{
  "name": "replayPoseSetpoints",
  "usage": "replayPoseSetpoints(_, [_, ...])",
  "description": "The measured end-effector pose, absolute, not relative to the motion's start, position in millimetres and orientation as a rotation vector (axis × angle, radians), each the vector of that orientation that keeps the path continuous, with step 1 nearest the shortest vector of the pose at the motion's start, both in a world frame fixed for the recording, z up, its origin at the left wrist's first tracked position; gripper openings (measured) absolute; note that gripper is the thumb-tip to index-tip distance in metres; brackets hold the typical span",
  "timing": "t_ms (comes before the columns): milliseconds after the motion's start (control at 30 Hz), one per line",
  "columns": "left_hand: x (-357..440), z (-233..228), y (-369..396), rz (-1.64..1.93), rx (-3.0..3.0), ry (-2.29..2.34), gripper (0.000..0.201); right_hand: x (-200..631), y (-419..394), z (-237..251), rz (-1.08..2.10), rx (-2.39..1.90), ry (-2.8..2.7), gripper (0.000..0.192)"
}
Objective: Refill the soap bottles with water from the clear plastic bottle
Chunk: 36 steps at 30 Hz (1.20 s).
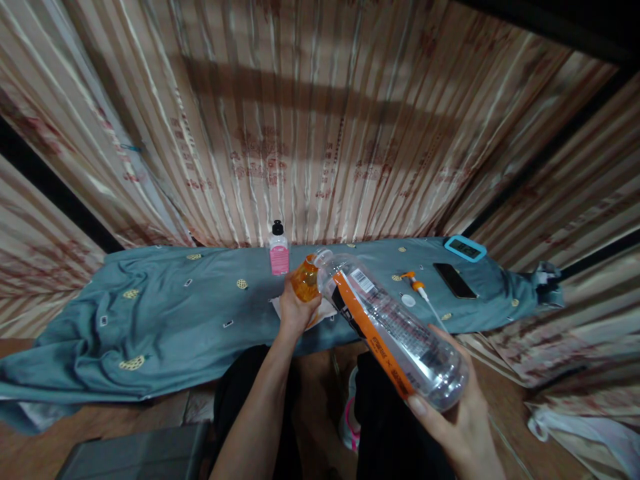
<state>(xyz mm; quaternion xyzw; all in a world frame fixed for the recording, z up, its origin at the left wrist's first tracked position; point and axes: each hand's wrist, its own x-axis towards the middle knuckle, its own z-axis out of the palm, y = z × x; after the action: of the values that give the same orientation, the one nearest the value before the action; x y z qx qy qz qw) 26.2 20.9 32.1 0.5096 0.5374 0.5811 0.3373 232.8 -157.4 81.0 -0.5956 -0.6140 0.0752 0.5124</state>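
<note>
Our right grip [463,413] wraps the base of the clear bottle [395,330], tilted mouth-down against the small orange bottle [305,280], which our left grip [296,310] clasps above the cloth-draped worktop [165,313].

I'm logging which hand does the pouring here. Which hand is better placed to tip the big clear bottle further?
Probably the right hand: it grips the base of the big clear bottle, already tilted mouth-first toward the small orange bottle, which the left hand is busy steadying.
</note>
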Motion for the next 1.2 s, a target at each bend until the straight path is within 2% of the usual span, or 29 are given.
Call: replayPoseSetpoints(1200, [26.0,30.1,21.5,1.493,1.329,1.419,0.065,232.4,-159.5,80.6,0.258,-1.43,-1.443,0.075])
